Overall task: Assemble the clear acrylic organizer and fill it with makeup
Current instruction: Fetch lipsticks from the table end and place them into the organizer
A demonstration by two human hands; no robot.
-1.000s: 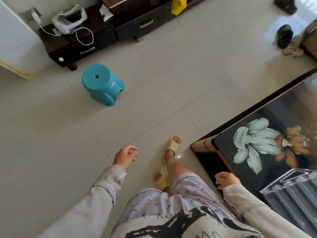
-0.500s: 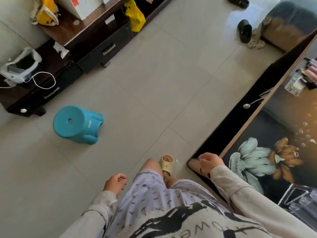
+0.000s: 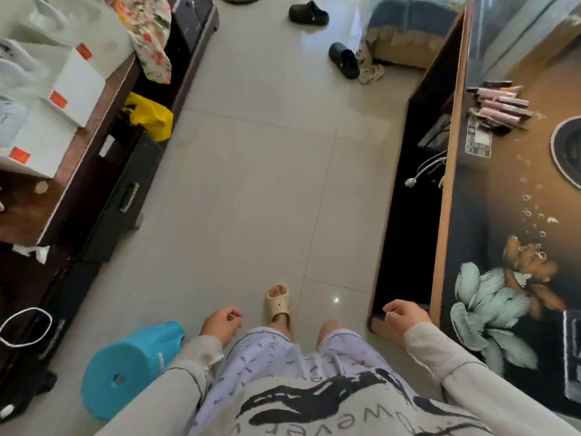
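A pile of pink makeup tubes (image 3: 500,103) lies at the far end of the dark floral-topped table (image 3: 490,234) on my right. A pale-edged clear shape, probably the acrylic organizer (image 3: 572,357), only just shows at the right border beside the painted flower. My left hand (image 3: 221,324) hangs over the floor in front of my leg, fingers loosely curled, holding nothing. My right hand (image 3: 405,316) is curled into a loose empty fist at the table's near corner.
A blue plastic stool (image 3: 129,369) lies tipped over by my left arm. A dark low cabinet (image 3: 103,196) with white boxes and a yellow bag (image 3: 151,119) lines the left side. Black slippers (image 3: 344,59) lie on the tiled floor ahead.
The view has swung right along the aisle. The stool now sits at the lower left, the makeup pile is in fuller view, and the organizer has slid to the right edge. Both hands stay empty.
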